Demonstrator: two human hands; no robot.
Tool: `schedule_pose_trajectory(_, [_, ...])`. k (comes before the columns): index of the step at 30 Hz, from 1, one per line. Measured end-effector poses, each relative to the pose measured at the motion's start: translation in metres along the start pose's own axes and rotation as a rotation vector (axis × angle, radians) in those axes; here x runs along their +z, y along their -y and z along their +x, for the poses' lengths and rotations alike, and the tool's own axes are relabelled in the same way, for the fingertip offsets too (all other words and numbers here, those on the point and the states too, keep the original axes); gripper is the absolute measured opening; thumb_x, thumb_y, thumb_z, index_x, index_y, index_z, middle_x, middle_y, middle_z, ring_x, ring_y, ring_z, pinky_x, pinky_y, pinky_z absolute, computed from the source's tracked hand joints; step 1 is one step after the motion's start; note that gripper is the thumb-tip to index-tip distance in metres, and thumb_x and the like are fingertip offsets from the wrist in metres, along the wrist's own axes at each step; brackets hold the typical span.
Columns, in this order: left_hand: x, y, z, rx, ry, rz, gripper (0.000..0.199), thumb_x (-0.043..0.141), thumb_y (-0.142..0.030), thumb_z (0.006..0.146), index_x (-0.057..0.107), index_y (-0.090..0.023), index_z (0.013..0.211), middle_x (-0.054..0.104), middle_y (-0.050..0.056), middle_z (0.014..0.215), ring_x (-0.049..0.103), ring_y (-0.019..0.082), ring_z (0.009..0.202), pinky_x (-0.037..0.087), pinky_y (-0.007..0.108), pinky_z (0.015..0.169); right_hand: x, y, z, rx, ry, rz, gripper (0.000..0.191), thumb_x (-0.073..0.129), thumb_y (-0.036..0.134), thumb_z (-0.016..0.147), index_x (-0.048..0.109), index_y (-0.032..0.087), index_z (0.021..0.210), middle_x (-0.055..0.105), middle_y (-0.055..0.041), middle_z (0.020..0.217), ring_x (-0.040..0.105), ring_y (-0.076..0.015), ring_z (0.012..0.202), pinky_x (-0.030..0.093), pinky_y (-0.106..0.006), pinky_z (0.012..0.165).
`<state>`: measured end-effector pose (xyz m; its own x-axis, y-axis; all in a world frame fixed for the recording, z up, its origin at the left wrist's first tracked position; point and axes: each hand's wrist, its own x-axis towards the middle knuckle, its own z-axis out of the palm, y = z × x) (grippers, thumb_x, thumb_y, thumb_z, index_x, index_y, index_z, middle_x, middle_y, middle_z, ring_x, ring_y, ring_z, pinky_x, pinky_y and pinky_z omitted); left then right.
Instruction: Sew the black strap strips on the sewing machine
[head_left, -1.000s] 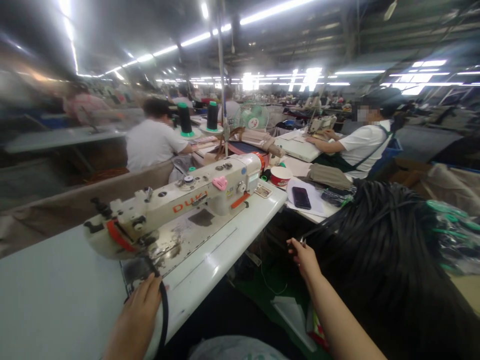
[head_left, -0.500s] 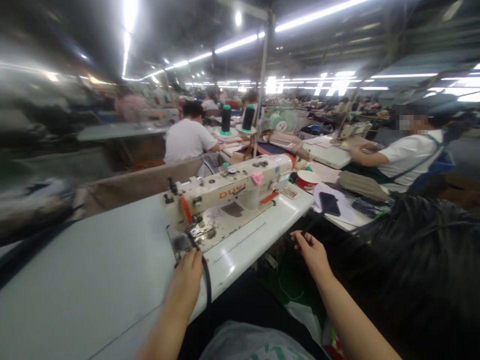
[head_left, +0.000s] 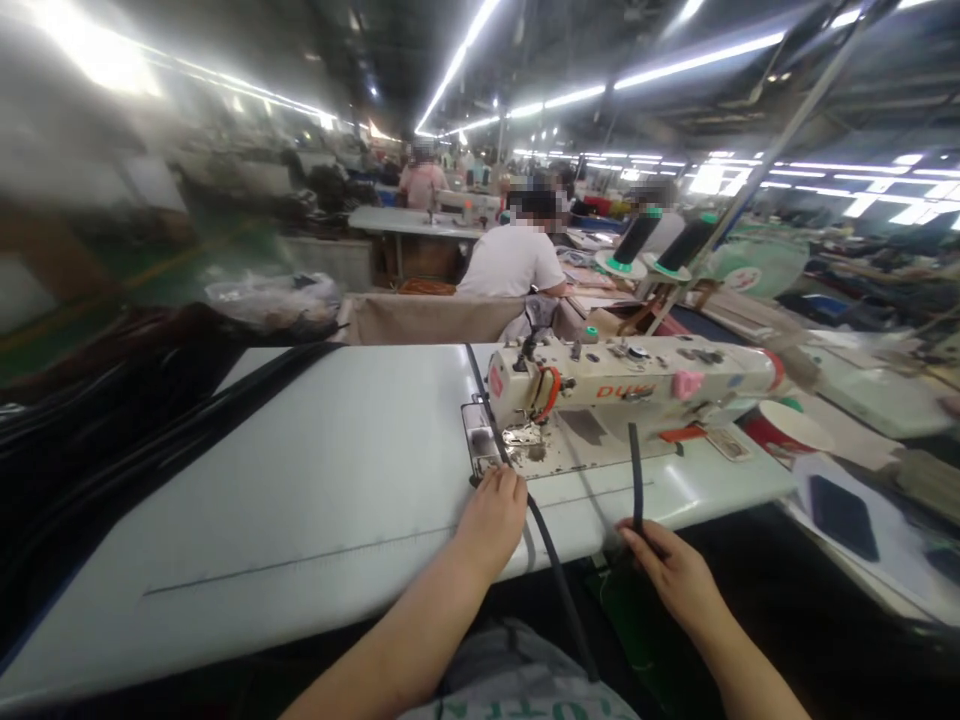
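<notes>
A narrow black strap (head_left: 551,555) runs from the sewing machine's needle area over the table's front edge and down toward my lap. My left hand (head_left: 495,515) pinches it just in front of the machine's plate, fingers closed. Between the fingers of my right hand (head_left: 667,565), at the table edge, a short length of black strap (head_left: 637,475) stands nearly upright, its free end pointing up. Whether both are parts of one strap I cannot tell. The white sewing machine (head_left: 600,375), with orange lettering and a pink clip, stands behind both hands.
The pale tabletop (head_left: 322,480) stretches left, with a bundle of black straps (head_left: 262,400) across its far left. Two black thread cones (head_left: 637,240) stand behind the machine. A dark phone (head_left: 844,515) lies at right beside a red-and-white tub (head_left: 795,428). A seated co-worker (head_left: 510,255) is beyond.
My view has swung left, so the machine appears farther right. The right hand has come to the table edge, bringing up a strap end. The left hand stays on its strap by the plate.
</notes>
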<state>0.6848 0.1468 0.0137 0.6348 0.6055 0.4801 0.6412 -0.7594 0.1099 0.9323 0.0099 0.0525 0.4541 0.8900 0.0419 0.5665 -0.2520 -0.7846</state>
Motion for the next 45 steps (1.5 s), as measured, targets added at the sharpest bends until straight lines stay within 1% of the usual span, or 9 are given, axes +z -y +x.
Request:
schedule_pose_trajectory(3, [0.001,-0.002,0.001,-0.004,-0.022,0.007,0.031,0.047,-0.002,0.093,0.061,-0.006,0.121,0.066,0.019,0.122,0.066,0.027,0.119,0.05,0.045,0.112,0.01,0.003,0.004,0.012,0.026,-0.007,0.057,0.073,0.075,0.071,0.081,0.022,0.089,0.073,-0.0068,0.072,0.064,-0.0229,0.063,0.051,-0.03,0.057])
schedule_pose_trajectory(6, [0.0,-0.003,0.002,-0.008,-0.015,-0.001,0.033,0.048,-0.003,0.093,0.061,-0.005,0.123,0.066,0.019,0.123,0.066,0.028,0.121,0.049,0.044,0.113,0.016,0.008,0.011,0.015,0.012,0.005,0.055,0.077,0.069,0.071,0.081,0.023,0.099,0.072,-0.0045,0.07,0.064,-0.0222,0.061,0.05,-0.029,0.055])
schedule_pose_trajectory(10, [-0.003,-0.002,0.002,-0.015,0.043,-0.025,0.034,0.05,-0.004,0.093,0.06,-0.006,0.126,0.064,0.021,0.129,0.064,0.027,0.124,0.048,0.043,0.115,0.023,0.018,0.027,-0.011,0.022,0.023,0.056,0.075,0.066,0.073,0.079,0.023,0.109,0.072,-0.0039,0.07,0.067,-0.0238,0.066,0.052,-0.029,0.061])
schedule_pose_trajectory(13, [-0.003,0.0,0.001,-0.025,0.072,-0.033,0.034,0.049,-0.005,0.094,0.06,-0.008,0.127,0.063,0.02,0.132,0.064,0.025,0.124,0.048,0.043,0.115,0.032,0.023,0.04,-0.013,0.058,0.019,0.058,0.068,0.068,0.076,0.079,0.022,0.109,0.069,-0.0038,0.065,0.067,-0.0251,0.066,0.053,-0.031,0.063])
schedule_pose_trajectory(19, [-0.001,0.002,0.001,-0.041,0.048,-0.018,0.031,0.049,-0.007,0.096,0.061,-0.009,0.124,0.066,0.017,0.128,0.065,0.024,0.123,0.047,0.04,0.116,0.045,0.024,0.059,0.008,0.105,0.025,0.061,0.059,0.07,0.077,0.079,0.018,0.104,0.066,-0.0031,0.061,0.066,-0.0253,0.067,0.052,-0.032,0.066])
schedule_pose_trajectory(31, [-0.016,0.005,0.001,-0.075,0.114,-0.05,0.024,0.049,-0.01,0.099,0.063,-0.016,0.118,0.065,0.012,0.126,0.064,0.021,0.119,0.046,0.038,0.115,0.041,0.029,0.049,-0.014,0.168,0.072,0.069,0.057,0.078,0.081,0.076,0.016,0.105,0.064,-0.0023,0.061,0.063,-0.0222,0.064,0.05,-0.031,0.065])
schedule_pose_trajectory(37, [-0.014,0.006,-0.001,-0.075,0.101,-0.055,0.018,0.05,-0.025,0.104,0.064,-0.016,0.111,0.065,0.012,0.125,0.064,0.023,0.115,0.051,0.041,0.108,0.041,0.028,0.049,0.003,0.183,0.115,0.072,0.06,0.08,0.079,0.077,0.015,0.105,0.064,-0.0028,0.061,0.06,-0.0214,0.061,0.048,-0.031,0.061])
schedule_pose_trajectory(41, [-0.011,0.008,-0.003,-0.093,0.111,-0.071,0.023,0.047,-0.015,0.102,0.065,-0.017,0.116,0.066,0.012,0.129,0.063,0.021,0.12,0.048,0.041,0.113,0.042,0.026,0.049,0.008,0.19,0.127,0.069,0.06,0.078,0.08,0.076,0.016,0.105,0.063,-0.0022,0.061,0.058,-0.0202,0.058,0.045,-0.031,0.058])
schedule_pose_trajectory(45, [-0.006,0.014,-0.004,-0.126,0.064,-0.09,0.033,0.045,-0.006,0.099,0.065,-0.016,0.123,0.067,0.011,0.134,0.058,0.021,0.134,0.037,0.044,0.123,0.043,0.026,0.047,0.011,0.182,0.135,0.068,0.059,0.077,0.081,0.076,0.016,0.105,0.063,-0.0023,0.061,0.059,-0.0208,0.06,0.046,-0.031,0.06])
